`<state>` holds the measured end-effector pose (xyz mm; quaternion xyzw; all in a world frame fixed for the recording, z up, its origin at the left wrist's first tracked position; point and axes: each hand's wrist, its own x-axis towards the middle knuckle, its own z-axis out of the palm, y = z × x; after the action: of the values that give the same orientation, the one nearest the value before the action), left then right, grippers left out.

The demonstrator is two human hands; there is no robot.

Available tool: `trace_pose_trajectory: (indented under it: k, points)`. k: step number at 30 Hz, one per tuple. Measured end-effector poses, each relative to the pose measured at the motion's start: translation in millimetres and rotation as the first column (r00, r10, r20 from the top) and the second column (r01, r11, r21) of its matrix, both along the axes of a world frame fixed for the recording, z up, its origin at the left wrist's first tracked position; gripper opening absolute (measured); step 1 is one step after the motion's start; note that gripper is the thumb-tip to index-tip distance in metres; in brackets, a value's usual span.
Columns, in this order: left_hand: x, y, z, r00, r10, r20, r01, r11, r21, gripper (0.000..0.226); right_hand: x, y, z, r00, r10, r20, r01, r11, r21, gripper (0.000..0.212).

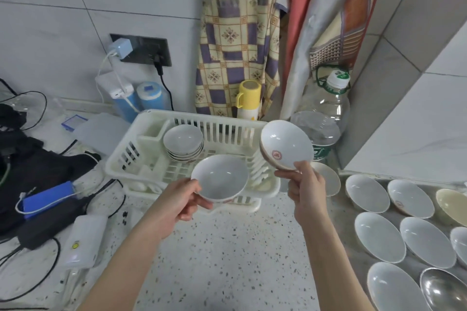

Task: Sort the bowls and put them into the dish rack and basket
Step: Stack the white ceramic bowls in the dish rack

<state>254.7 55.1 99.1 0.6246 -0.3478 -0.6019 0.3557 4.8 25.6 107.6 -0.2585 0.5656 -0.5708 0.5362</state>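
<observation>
We see two bare forearms entering from the bottom edge, with no sleeve, cuff or glove anywhere along their visible length. The left hand (185,201) and right hand (307,190) carry no ring, watch, bracelet or band at finger or wrist that we can make out. We note short fingernails without visible polish; the upper arms lie outside the picture.
</observation>
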Motion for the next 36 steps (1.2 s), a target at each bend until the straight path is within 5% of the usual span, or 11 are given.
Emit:
trace_pose_trajectory:
  k: [5, 13, 26, 36]
  points:
    - [45.2, -13.8, -7.1, 0.996, 0.084, -0.008, -0.084, 0.996, 0.012, 0.019, 46.8, -42.8, -13.2, 0.965, 0.135, -0.225, -0.112, 0.988, 0.109, 0.018]
    - [84.8, -41.8, -18.4, 0.981, 0.183, -0.064, -0.183, 0.983, 0.008, 0.017, 87.7, -108.4, -57.6, 0.918, 0.254, -0.305, -0.151, 0.934, 0.323, 0.028]
    - [91.8, -94.7, -38.1, 0.965, 0.157, -0.211, -0.187, 0.974, -0.129, 0.025, 109.1, -134.6, -87.2, 0.906, 0.383, -0.179, -0.226, 0.797, 0.56, 0.015]
    - [94.3, -100.3, -47.5, 0.972, 0.121, -0.202, -0.146, 0.983, -0.114, 0.026, 100.9, -138.3, -109.5, 0.877, 0.453, -0.161, -0.299, 0.776, 0.555, 0.025]
